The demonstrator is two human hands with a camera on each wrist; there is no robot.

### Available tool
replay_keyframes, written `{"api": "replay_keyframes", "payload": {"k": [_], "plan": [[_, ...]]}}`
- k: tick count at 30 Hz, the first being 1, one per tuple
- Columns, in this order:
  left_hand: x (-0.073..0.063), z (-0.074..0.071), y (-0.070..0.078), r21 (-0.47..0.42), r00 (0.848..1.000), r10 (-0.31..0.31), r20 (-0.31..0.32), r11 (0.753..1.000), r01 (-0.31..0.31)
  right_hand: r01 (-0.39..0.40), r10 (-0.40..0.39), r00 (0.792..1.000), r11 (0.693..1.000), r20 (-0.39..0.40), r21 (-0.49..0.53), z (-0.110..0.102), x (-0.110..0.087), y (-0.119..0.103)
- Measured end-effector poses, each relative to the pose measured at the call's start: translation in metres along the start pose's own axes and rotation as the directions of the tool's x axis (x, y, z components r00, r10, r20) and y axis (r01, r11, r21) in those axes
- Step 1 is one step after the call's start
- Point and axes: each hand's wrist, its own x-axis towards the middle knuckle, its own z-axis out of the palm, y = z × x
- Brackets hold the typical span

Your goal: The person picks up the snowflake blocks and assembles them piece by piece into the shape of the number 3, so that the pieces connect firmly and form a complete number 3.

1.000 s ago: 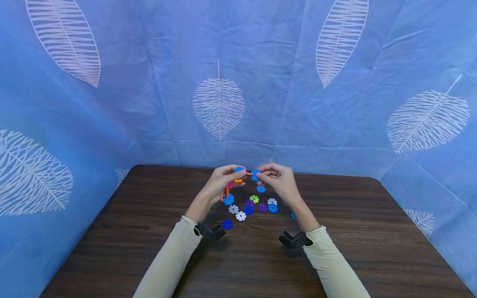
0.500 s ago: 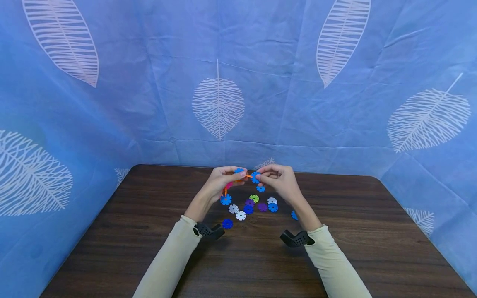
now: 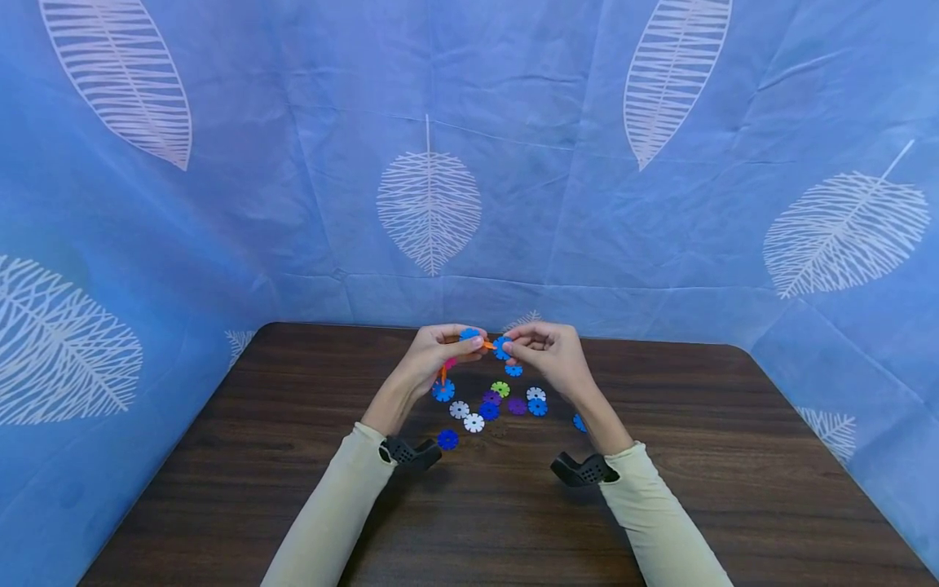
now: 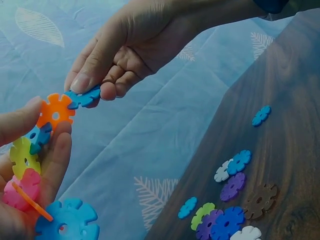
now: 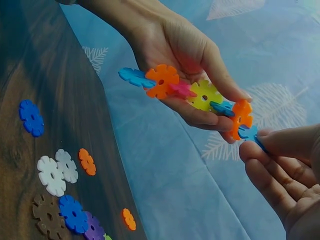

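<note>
A chain of notched plastic discs, interlocked edge to edge, stretches across my left hand (image 5: pixel 175 55). Blue, orange, pink and yellow-green discs make it up, with a blue disc (image 4: pixel 67 220) at its near end. My left thumb and fingers pinch the chain at the orange disc (image 4: pixel 56 115) near its other end. Between thumb and fingertips my right hand (image 3: pixel 548 359) pinches a blue disc (image 4: pixel 82 97), whose edge meets that orange disc at the slots. Both hands are raised over the far part of the table.
Loose discs lie on the dark wooden table (image 3: pixel 293 489): white (image 5: pixel 51 176), brown (image 4: pixel 260 201), purple (image 4: pixel 233 187), dark blue (image 3: pixel 448 440), yellow-green (image 3: pixel 500 390) and orange (image 5: pixel 87 161). A blue one (image 3: pixel 579 423) sits by the right forearm. Behind the table hangs a blue leaf-patterned cloth (image 3: pixel 513 204).
Both hands keep their pinch and stay nearly in place. The orange disc between them has tilted slightly, and the chain's hanging blue end has shifted a little left.
</note>
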Motion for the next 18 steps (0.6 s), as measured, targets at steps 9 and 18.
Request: {"api": "replay_keyframes", "payload": {"k": [9,18], "plan": [[-0.001,0.000,0.001,-0.012,1.000,0.016,-0.019,1.000,-0.017,0.065,-0.065,0.997,0.998,-0.052,0.014,0.006,-0.001,-0.001],[-0.001,0.002,0.002,0.010,0.999,0.000,-0.048,1.000,0.000,0.095,-0.088,0.991,0.993,-0.098,0.067,0.013,-0.002,0.001]]}}
